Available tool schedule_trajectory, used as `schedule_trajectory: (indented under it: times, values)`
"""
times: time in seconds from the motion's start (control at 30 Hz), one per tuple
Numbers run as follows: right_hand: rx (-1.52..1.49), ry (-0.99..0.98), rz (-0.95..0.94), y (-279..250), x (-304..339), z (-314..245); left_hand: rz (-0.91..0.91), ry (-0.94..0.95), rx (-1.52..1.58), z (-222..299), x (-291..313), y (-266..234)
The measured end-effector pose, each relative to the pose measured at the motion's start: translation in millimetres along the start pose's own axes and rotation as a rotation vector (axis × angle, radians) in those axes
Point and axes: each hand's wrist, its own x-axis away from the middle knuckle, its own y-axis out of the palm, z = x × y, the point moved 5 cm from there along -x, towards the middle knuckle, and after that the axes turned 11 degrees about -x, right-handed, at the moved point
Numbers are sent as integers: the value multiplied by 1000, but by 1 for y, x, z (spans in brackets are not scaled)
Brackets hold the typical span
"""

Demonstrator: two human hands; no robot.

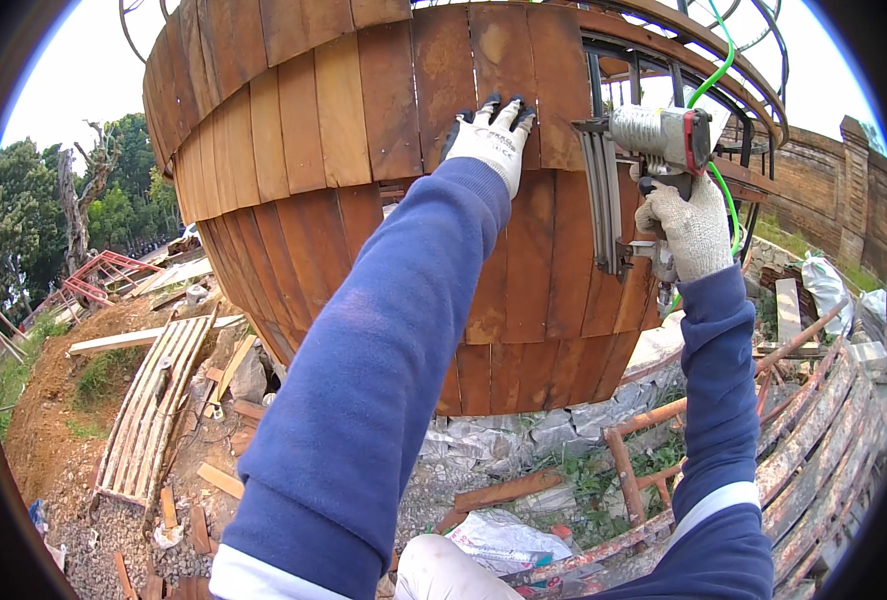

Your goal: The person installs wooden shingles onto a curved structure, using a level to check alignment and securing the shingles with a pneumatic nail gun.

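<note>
In front of me curves a rounded wall of reddish-brown wooden shingles (384, 100), laid in overlapping rows. My left hand (491, 148), in a white glove with dark fingertips, lies on an upper row with its fingers spread. To the right, my right hand (694, 222) in a knitted off-white glove is wrapped round the handle of an air nail gun (656, 135). The tool has a silver body, a red-edged cap and a long grey magazine (601, 195). Its nose is close to the shingles' right edge; whether it touches them, I cannot tell. A green air hose (729, 70) hangs beside it.
Dark metal framing (754, 95) shows past the shingles at right. Below are rusty pipes (629, 475), a curved slatted metal platform (814, 470), rubble and a white sack (509, 540). At left, a slatted wooden panel (154, 410) and loose boards lie on dirt. A brick wall (824, 190) stands behind.
</note>
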Motion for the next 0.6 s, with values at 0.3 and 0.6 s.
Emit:
schedule_trajectory:
  times: [0.3,0.6]
  values:
    - [914,-670,106,20,-100,-81,-34,22,4,-2,2,-2]
    - [620,-582,-6,50,-124,-105,-67,67,-47,-4,11,-5]
